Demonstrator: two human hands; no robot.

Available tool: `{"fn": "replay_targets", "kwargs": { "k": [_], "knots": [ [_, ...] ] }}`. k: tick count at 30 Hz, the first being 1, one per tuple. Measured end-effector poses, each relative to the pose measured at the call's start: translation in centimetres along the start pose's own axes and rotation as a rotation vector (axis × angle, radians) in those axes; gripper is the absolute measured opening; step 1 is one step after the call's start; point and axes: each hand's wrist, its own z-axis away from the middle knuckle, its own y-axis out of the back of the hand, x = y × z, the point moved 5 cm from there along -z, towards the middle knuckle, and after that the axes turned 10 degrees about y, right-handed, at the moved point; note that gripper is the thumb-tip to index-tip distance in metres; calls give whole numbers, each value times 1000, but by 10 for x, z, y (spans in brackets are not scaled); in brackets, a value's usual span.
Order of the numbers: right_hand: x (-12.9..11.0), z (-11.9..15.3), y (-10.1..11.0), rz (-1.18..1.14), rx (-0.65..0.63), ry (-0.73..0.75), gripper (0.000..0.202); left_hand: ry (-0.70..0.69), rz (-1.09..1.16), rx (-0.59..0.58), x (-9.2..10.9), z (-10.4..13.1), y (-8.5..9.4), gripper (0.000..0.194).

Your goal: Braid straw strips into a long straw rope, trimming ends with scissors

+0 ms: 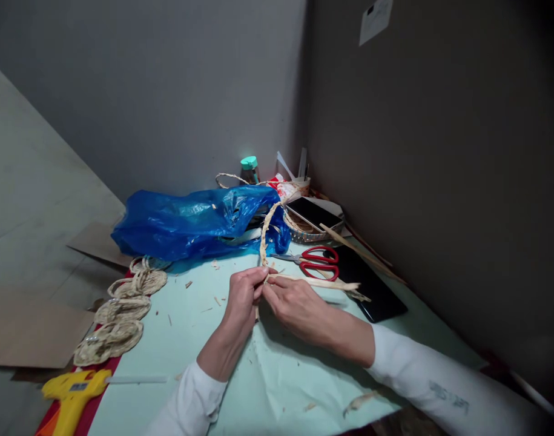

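Observation:
A pale braided straw cord (264, 233) arches up and back from between my two hands, over the middle of the table. My left hand (246, 295) pinches the cord's near end between thumb and fingers. Close beside it on the right, my right hand (295, 303) has its fingers closed on the straw at the same spot. Loose flat straw strands (324, 283) stretch rightward above my right hand. Red-handled scissors (319, 263) lie just behind these strands.
A blue plastic bag (181, 224) lies at the back left. Woven straw pieces (122, 306) line the left edge, near a yellow glue gun (77, 393). A phone (315, 213) rests on a round basket (304, 233); a black tablet-like slab (372, 290) lies right. Straw scraps dot the green sheet (168, 339).

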Motion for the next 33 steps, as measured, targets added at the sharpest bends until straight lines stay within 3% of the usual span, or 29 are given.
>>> {"fn": "replay_targets", "kwargs": {
  "k": [2,6,9,12,19,23,27,30,33],
  "knots": [
    [12,1,10,-184,63,-111,18,-6,-2,-10,1,0,0,21],
    [64,14,32,-532,459,-547,32,-84,-133,-37,3,4,-5,26],
    [86,13,19,-902,456,-574,32,-88,-267,-80,-1,9,-14,28],
    [89,8,1,-1154,441,-507,38,-125,-365,-111,-6,13,-20,31],
    [108,13,-18,-971,689,-695,36,-138,-416,-118,-12,9,-22,20],
    [112,11,-25,-1139,658,-701,38,-105,-346,-96,-14,2,-20,21],
    [90,5,-23,-1392,481,-566,32,-71,-226,-68,-10,-3,-12,22],
    [66,1,-21,-1385,275,-475,26,-50,-134,-98,-7,-5,-9,23],
    [58,1,-15,-1261,273,-484,23,-125,-141,-77,1,-3,-6,24]
  ]
}}
